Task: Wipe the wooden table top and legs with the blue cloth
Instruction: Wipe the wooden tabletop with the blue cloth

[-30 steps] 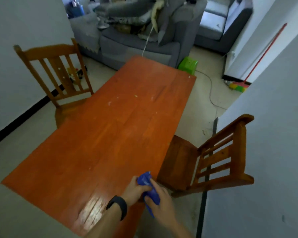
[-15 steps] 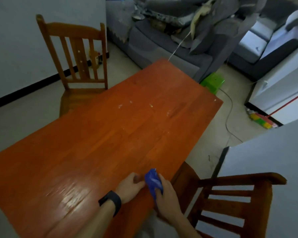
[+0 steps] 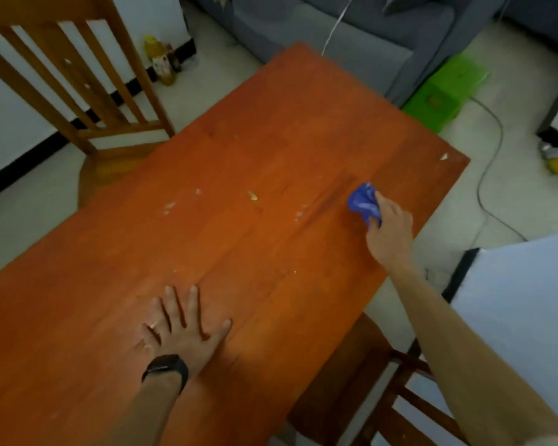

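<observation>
So the orange-brown wooden worktop [image 3: 271, 140] fills most of my view, with the grey sofa [image 3: 351, 33] past its far end. There's a wooden chair [image 3: 78, 75] on the left side and another [image 3: 384, 397] tucked in at my right. My left hand [image 3: 181, 329] lies flat on the near part of the top, fingers spread wide. My right hand [image 3: 388, 230] is reached out toward the far right edge, gripping the bunched-up blue cloth [image 3: 361, 202], which sits against the wood. A few pale crumbs [image 3: 252, 196] are scattered mid-table, left of the cloth.
</observation>
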Tool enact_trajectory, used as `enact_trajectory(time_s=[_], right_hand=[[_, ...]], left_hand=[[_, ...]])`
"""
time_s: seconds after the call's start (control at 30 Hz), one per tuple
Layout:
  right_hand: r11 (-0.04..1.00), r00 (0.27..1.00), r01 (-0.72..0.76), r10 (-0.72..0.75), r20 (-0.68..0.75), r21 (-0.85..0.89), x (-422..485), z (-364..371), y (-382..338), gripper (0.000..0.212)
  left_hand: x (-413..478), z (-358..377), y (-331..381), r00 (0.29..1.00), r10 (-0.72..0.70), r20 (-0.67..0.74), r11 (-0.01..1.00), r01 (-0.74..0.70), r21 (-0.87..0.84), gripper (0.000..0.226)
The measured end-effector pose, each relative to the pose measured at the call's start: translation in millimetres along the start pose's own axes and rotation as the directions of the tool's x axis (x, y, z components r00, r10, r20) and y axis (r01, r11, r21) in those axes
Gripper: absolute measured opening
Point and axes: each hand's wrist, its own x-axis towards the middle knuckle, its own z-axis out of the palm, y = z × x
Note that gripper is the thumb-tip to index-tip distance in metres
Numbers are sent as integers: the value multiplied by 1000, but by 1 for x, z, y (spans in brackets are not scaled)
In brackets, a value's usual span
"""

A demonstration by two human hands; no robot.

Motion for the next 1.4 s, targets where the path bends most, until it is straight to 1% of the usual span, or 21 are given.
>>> enact_trajectory(time_s=[0.13,0.23,0.3,0.33,0.37,0.5,0.63,0.67,0.73,0.8,0.83,0.87,0.9,0.93,1.0,1.1,1.17,1.23,1.33,1.37,1.4], right_hand=[[974,979,-203,201,-33,-95,-9,12,7,56],[988,979,156,-155,130,-2,-116,43,-50,65],[887,800,453,-450,397,91,-190,54,-86,65],[836,696,525,-529,486,158,-209,55,-95,62],[823,671,524,-559,487,222,-206,54,-96,60],[965,948,259,-263,180,42,-70,34,-57,60],[992,979,-75,53,-195,-104,7,38,-49,59],[995,988,-26,12,-151,-92,-5,59,-58,60],[942,954,278,-248,172,-185,-39,150,-33,65],[789,758,584,-447,475,-189,-65,216,-13,70],[741,653,665,-515,555,-95,-66,214,-17,70],[752,625,659,-548,556,0,-56,186,-31,68],[745,640,664,-611,466,65,-42,141,-57,64],[777,731,621,-622,282,103,-17,101,-94,60],[876,883,469,-468,-41,112,50,59,-106,54],[997,994,83,-83,-66,1,95,65,-99,59],[996,996,79,-80,-30,-27,50,88,-118,64],[913,906,408,-408,110,26,-10,100,-149,67],[620,428,737,-736,525,268,-69,109,-180,67],[591,359,721,-765,535,362,-56,111,-187,65],[584,400,714,-792,461,386,-29,119,-191,61]], left_hand=[[6,-4,0,998,-29,48,999,28,26,99],[7,-5,0,996,-58,68,998,56,32,101],[5,-9,3,993,-73,95,997,71,22,103],[4,-11,5,991,-73,109,997,72,15,103],[3,-11,5,991,-71,113,997,71,7,103],[1,-14,7,990,-73,117,997,70,28,101],[4,-11,4,993,-74,90,997,72,17,101],[3,-10,4,994,-67,89,998,67,7,100],[5,-8,3,996,-61,59,998,61,1,99],[4,-7,1,996,-64,59,998,66,-22,99],[4,-7,0,997,-55,51,998,57,-32,100],[6,-4,-1,999,-48,24,998,49,-43,100],[7,-3,-2,999,-47,2,998,47,-40,100],[9,-2,-1,999,-47,-6,998,47,-39,100],[10,0,-2,999,-47,-5,999,47,-24,99],[12,2,-2,998,-56,-9,998,55,-9,99],[12,0,-4,999,-49,-19,999,49,-13,98],[12,2,-5,998,-52,-35,998,51,-23,99],[12,7,-5,997,-46,-69,997,42,-59,104],[13,8,-6,995,-51,-87,997,46,-64,106],[14,10,-7,992,-58,-109,997,52,-58,107]])
